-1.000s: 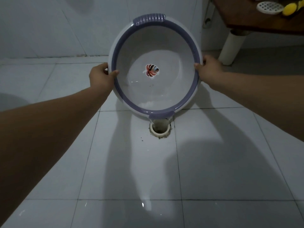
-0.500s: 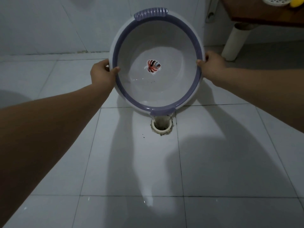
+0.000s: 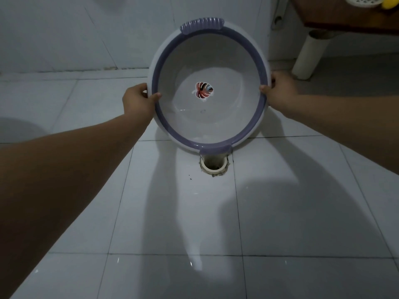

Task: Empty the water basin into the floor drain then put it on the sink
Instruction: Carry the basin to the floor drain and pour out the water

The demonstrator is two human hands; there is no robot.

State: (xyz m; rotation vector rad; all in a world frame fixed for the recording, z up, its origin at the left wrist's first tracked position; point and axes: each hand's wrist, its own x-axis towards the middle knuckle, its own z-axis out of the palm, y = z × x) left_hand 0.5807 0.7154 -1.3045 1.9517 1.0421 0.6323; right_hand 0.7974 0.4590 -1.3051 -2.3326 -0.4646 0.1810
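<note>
With the left hand (image 3: 138,100) and right hand (image 3: 280,93) each closed on opposite rims, the round white plastic basin with purple rim (image 3: 216,117) is tipped steeply, lower lip directly above the open floor drain (image 3: 213,166), apparently nearly emptied; placement on the sink remains.

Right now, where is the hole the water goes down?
In the head view, the floor drain sits in the tiled floor at centre, just below the lower handle of the tipped basin.
</note>
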